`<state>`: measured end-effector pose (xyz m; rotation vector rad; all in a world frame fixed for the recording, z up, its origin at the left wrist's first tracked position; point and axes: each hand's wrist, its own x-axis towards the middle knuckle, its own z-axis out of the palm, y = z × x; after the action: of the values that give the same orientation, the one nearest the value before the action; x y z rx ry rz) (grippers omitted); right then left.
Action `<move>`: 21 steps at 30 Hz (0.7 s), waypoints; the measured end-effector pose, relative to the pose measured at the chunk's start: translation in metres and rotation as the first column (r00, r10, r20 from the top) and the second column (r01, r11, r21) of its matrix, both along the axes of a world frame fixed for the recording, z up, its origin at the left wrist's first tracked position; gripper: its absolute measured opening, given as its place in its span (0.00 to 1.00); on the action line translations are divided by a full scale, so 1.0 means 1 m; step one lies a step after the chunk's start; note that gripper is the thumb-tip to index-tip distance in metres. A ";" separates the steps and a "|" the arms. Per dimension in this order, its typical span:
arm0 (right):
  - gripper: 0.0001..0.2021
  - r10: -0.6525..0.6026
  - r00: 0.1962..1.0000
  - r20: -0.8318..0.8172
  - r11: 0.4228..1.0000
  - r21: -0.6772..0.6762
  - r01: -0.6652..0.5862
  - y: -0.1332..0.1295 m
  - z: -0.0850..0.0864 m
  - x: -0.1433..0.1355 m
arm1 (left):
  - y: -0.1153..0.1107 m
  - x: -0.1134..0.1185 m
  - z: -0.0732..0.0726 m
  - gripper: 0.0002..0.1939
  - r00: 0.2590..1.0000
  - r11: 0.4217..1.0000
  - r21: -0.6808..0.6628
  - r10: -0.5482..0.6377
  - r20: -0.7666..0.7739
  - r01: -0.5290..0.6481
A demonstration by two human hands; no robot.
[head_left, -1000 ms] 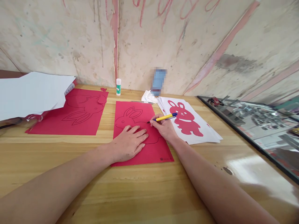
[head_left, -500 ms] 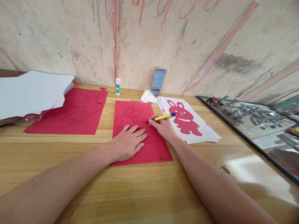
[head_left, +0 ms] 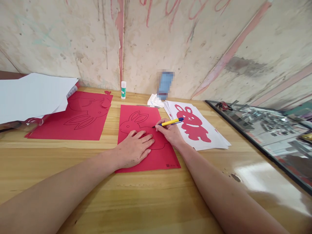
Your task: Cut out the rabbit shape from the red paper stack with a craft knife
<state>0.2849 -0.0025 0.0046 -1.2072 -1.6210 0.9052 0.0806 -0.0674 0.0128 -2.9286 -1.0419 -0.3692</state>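
Note:
A sheet of red paper (head_left: pixel 146 161) with a rabbit outlined in black lies on the table in front of me. My left hand (head_left: pixel 135 148) rests flat on it, fingers a little spread, covering part of the rabbit's body. In my right hand (head_left: pixel 169 131) is a yellow and blue pen (head_left: pixel 172 122), its tip touching the paper at the line of the rabbit's back. Right of that hand, white sheets (head_left: pixel 214 136) are stacked, the top one bearing a red rabbit cut-out (head_left: pixel 195 122).
Another red sheet (head_left: pixel 85 130) with a rabbit drawing lies left, partly under white papers (head_left: pixel 31 94). A glue stick (head_left: pixel 123 90) stands near the wall. Behind my paper are a white crumpled item (head_left: pixel 155 100) and a pixelated blue object (head_left: pixel 165 85). A black-framed panel (head_left: pixel 258 130) is on the right.
Almost nothing differs. Both hands, the pen and the paper hold nearly the same place, and the view has shifted very slightly.

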 end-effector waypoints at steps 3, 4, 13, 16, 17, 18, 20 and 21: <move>0.10 0.012 1.000 -0.004 1.000 -0.002 -0.012 0.000 0.000 0.000 | 0.000 0.000 0.000 0.21 1.000 1.000 -0.003 0.006 -0.001 -0.006; 0.10 0.016 1.000 -0.008 1.000 -0.003 -0.016 0.000 0.001 0.000 | 0.000 0.000 0.000 0.21 1.000 1.000 -0.005 0.008 -0.002 -0.008; 0.11 0.020 1.000 -0.009 1.000 -0.008 -0.020 -0.001 0.004 -0.003 | -0.001 0.001 0.002 0.22 1.000 0.999 -0.039 0.008 -0.013 -0.009; 0.11 0.016 1.000 -0.011 1.000 0.001 -0.016 0.000 0.003 -0.003 | -0.001 0.001 0.002 0.22 1.000 0.999 -0.041 0.008 -0.015 -0.008; 0.11 0.014 1.000 -0.014 1.000 0.000 -0.014 0.000 0.002 -0.002 | -0.001 0.001 0.002 0.22 1.000 0.999 -0.042 0.008 -0.017 -0.009; 0.10 0.012 1.000 -0.017 1.000 -0.001 -0.012 0.000 0.001 -0.002 | -0.002 0.001 0.003 0.22 1.000 0.999 -0.043 0.007 -0.018 -0.008; 0.10 0.012 1.000 -0.022 1.000 -0.005 -0.012 0.001 0.001 -0.001 | -0.001 0.001 0.003 0.22 1.000 0.999 -0.045 0.007 -0.018 -0.008; 0.10 0.014 1.000 -0.019 1.000 -0.007 -0.014 0.001 0.000 -0.001 | -0.001 0.001 0.002 0.22 1.000 0.999 -0.043 0.006 -0.015 -0.007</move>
<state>0.2836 -0.0017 0.0051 -1.1899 -1.6144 0.9298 0.0812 -0.0686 0.0152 -2.9596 -1.0707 -0.3279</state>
